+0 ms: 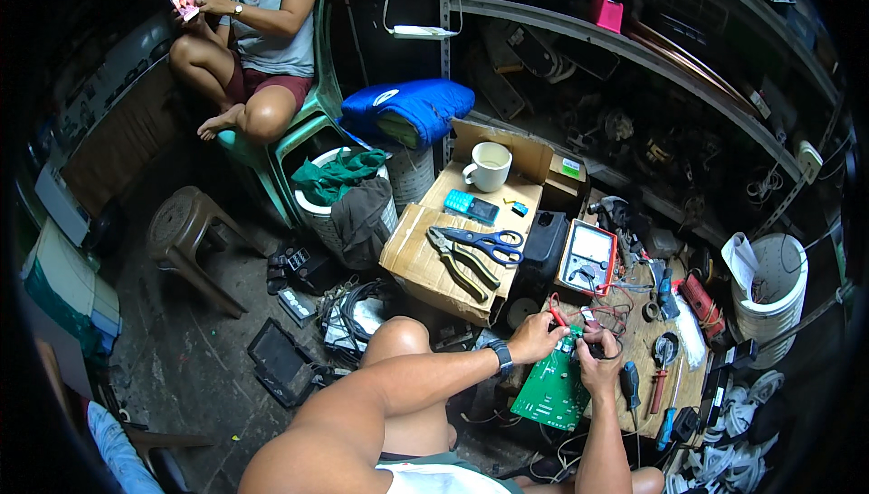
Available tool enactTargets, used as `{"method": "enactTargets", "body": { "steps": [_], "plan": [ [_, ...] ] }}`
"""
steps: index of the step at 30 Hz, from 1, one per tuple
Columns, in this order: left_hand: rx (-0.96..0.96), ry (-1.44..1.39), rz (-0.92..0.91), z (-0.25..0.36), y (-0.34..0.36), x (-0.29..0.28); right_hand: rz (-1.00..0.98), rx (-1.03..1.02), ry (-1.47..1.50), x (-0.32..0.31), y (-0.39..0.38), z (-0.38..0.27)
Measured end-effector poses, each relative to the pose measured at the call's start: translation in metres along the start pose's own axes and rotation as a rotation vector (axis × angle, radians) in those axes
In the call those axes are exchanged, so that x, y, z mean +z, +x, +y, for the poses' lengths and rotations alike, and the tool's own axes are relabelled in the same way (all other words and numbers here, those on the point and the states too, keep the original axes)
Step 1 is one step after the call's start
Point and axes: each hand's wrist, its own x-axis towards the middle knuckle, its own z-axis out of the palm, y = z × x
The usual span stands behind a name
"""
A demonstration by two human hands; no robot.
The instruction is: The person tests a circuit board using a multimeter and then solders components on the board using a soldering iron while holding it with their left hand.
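Observation:
My left hand (536,337) holds a red meter probe (558,316) against the top of a green circuit board (553,391). My right hand (598,364) grips the board's upper right corner and a dark probe or part there; what exactly sits in the fingers is hidden. Red leads (608,315) run from the hands to an analogue multimeter (587,258) with a red rim, lying just beyond the board on the low wooden bench (644,349).
A cardboard box (431,263) carries blue-handled scissors (489,242), pliers (459,265), a calculator (471,206) and a white mug (490,166). Screwdrivers (658,389) lie right of the board. A white bucket (771,287) stands far right. A person sits on a green chair (303,123) with a phone; a brown stool (186,231) stands left.

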Motion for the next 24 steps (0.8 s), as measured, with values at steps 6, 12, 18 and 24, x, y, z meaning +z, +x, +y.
{"method": "enactTargets", "body": {
  "steps": [6, 12, 18, 24],
  "plan": [
    [-0.042, 0.056, 0.008, 0.007, 0.001, -0.007, 0.019, 0.076, 0.03, -0.001, 0.0, 0.001],
    [-0.077, -0.022, 0.016, 0.017, 0.001, -0.013, 0.049, 0.189, 0.119, -0.013, 0.001, -0.012],
    [-0.035, -0.024, 0.062, 0.002, 0.006, -0.005, -0.065, 0.209, 0.078, -0.026, -0.004, -0.026],
    [-0.033, -0.017, 0.053, -0.001, 0.012, 0.004, -0.129, 0.343, 0.162, -0.041, -0.025, -0.02]
  ]
}}
